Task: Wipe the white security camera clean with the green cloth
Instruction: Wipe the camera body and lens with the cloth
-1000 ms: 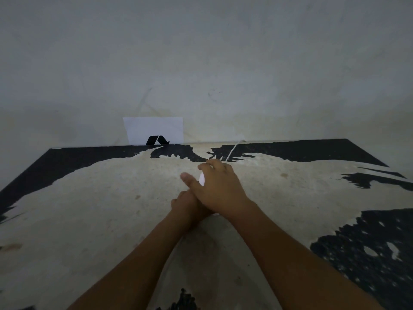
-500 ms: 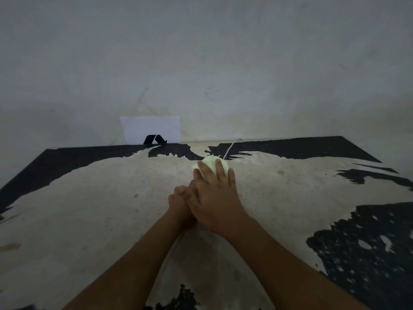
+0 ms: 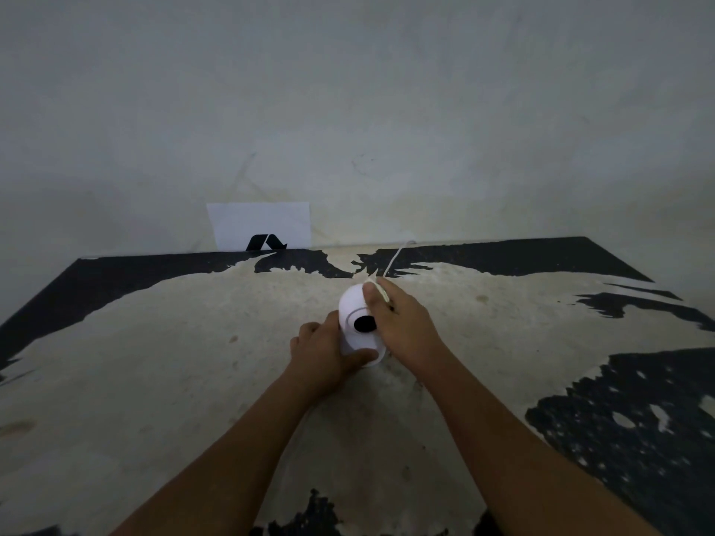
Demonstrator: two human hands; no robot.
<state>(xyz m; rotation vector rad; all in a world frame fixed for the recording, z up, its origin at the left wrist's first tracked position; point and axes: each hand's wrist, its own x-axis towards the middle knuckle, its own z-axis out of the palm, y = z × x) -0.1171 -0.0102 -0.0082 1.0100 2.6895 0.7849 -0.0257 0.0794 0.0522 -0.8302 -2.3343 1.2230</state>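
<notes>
The white security camera (image 3: 358,311), a rounded body with a black lens facing me, stands on the worn table (image 3: 193,361) at the centre. My left hand (image 3: 325,353) grips its lower left side and base. My right hand (image 3: 402,323) wraps its right side, thumb lying on the top of its face beside the lens. The green cloth does not show; it is hidden under my right hand's fingers behind the camera. A thin white cable (image 3: 396,257) runs from the camera's back towards the wall.
A white card with a black mark (image 3: 259,226) leans against the wall at the table's far edge, left of the camera. The tabletop is pale with flaking black patches at the back and right.
My right hand, which pressed the pale green cloth over the camera's top, has slid to its right side. The camera's face and black lens are now uncovered. The left hand keeps its hold.
</notes>
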